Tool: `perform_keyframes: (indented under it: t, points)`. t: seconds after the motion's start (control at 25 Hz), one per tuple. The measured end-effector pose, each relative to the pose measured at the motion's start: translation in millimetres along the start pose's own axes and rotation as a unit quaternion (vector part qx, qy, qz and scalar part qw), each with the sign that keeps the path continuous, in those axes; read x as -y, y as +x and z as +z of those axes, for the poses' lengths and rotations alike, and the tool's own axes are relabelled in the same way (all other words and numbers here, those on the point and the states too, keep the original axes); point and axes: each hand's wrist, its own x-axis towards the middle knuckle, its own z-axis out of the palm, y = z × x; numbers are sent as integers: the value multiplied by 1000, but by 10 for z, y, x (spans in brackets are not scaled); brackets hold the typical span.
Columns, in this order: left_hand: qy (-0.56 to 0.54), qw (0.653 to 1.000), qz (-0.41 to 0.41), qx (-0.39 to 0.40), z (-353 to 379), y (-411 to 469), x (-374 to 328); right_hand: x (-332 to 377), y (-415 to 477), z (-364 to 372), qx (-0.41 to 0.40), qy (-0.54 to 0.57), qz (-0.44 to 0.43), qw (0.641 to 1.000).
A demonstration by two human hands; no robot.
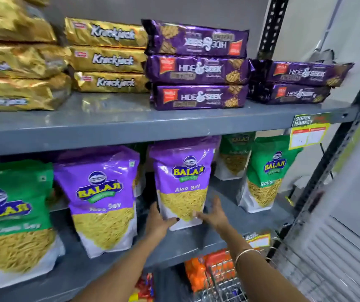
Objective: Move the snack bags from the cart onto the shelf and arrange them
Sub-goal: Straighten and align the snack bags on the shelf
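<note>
A purple Balaji Aloo Sev bag (183, 179) stands upright on the middle grey shelf (229, 234). My left hand (159, 221) grips its lower left corner, thumb across the front. My right hand (213, 214) touches its lower right edge with fingers spread and blurred. A second purple bag (102, 197) stands to its left, then a green Balaji bag (13, 214) at the far left. Two more green bags (266, 173) stand to the right, one further back. The wire cart (220, 284) is at the bottom, below the shelf edge.
The upper shelf (120, 125) holds stacked gold Krackjack packs (109, 57) and purple Hide & Seek packs (198, 66). Orange and red snack bags (207, 269) sit below near the cart. A slotted black upright (318, 182) and a price tag (308, 132) mark the shelf's right end.
</note>
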Motion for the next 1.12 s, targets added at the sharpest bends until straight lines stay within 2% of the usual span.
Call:
perform_keyframes:
  t: [0.12, 0.36, 0.56, 0.6, 0.68, 0.76, 0.8, 0.88, 0.96, 1.04, 1.12]
  points:
    - [-44, 999, -31, 4, 116, 242, 59, -139, 216, 11, 67, 26, 4, 997]
    - [20, 998, -32, -43, 591, 220, -54, -417, 463, -412, 82, 43, -14, 996]
    - [32, 998, -32, -31, 738, 143, -113, -362, 353, -601, 95, 54, -8, 994]
    - [23, 999, -30, -20, 720, 116, -110, -333, 310, -588, 66, 40, -7, 997]
    - [3, 1000, -13, -27, 611, -6, -69, -266, 124, -509, -46, -1, -20, 999]
    - [45, 995, 42, -82, 431, -281, 92, -221, -255, -344, -153, -57, -58, 985]
    - [88, 986, 67, -124, 299, -461, 207, -212, -443, -204, -174, -104, -83, 976]
    - [152, 960, 82, -220, -61, -756, 439, -142, -657, 179, -131, -187, -127, 965]
    - [159, 939, 11, -303, -477, -786, 719, 14, -631, 641, -23, -219, -152, 964]
    - [113, 944, -44, -307, -891, -670, 826, 227, -513, 1076, 88, -186, -129, 970]
    - [34, 965, -30, -257, -1191, -605, 761, 346, -404, 1474, 180, -84, -83, 977]
